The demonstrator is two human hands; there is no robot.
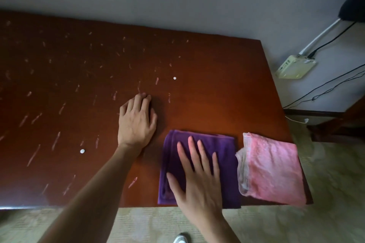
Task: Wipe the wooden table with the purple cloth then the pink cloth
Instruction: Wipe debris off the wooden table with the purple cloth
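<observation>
Purple folded terry cloth (199, 165) lies under right hand (199, 181), fingers spread straight, nothing gripped; likely positioned to begin wiping. Left hand (137, 122) rests flat on streaked dark wooden table (217, 89), probably as a brace. Pink folded cloth (273, 169) waits just beside, at right corner.

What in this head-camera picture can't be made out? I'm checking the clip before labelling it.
- Whether the right hand touches the purple cloth or hovers: motion blur.
- The table at its left end: cut off by the frame edge.
- The dark object top right: cut off, unidentifiable.
- The shoe: mostly cut off at the bottom edge.
- What the pale streaks are: too small.
</observation>
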